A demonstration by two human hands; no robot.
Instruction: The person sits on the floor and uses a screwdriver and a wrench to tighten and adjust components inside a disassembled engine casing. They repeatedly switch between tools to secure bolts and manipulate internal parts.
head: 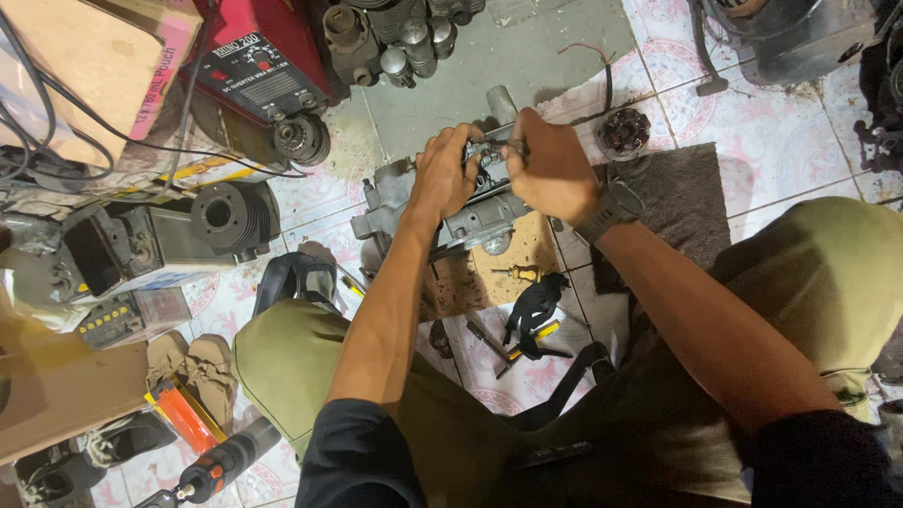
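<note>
A grey metal engine casing (475,214) stands on a wooden block (489,268) on the tiled floor in front of me. My left hand (444,172) is closed over the casing's top left part. Close beside it, my right hand (550,167), with a dark watch on the wrist, grips a small metal part at the casing's top. What lies between the fingers is mostly hidden. Both forearms reach forward between my knees in olive trousers.
A red welding machine (263,66) and several metal cylinders (395,42) stand at the back. A finned cylinder (230,218) lies left. Screwdrivers (515,273), a black strap (532,310), a dark mat (673,202), a round toothed part (623,132) and an orange drill (221,466) lie around.
</note>
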